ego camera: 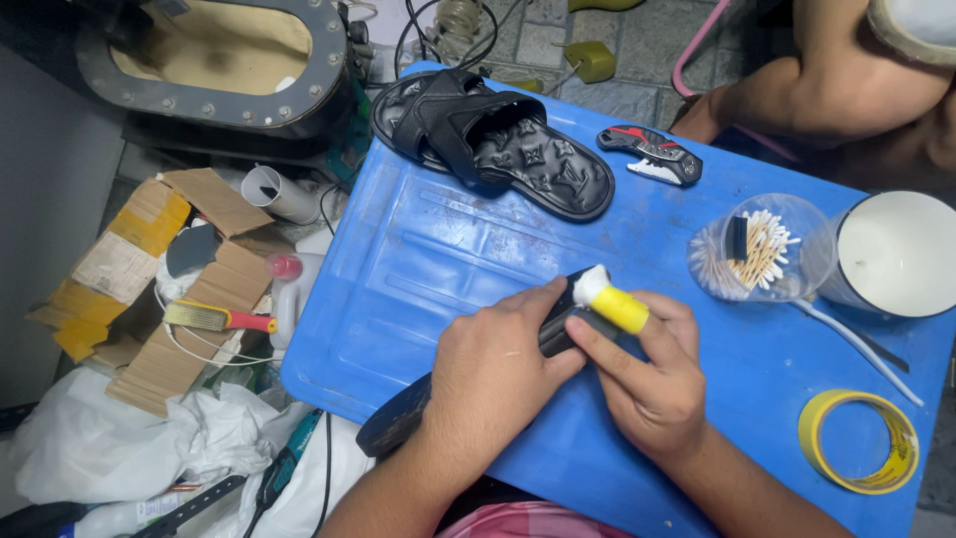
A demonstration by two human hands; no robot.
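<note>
A black sandal (498,149) lay at the far edge of the blue tabletop (398,289), with a red and black folding knife (652,154) beside it. To the right stood a clear cup of cotton swabs (759,249) and a white bowl (896,254). A roll of yellow tape (858,441) lay nearer.

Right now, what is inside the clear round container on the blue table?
The clear round container holds many cotton swabs with pale sticks, some standing, some lying on the bottom. A small dark object stands among them; what it is cannot be told. Its lower end is hidden by swabs.
</note>
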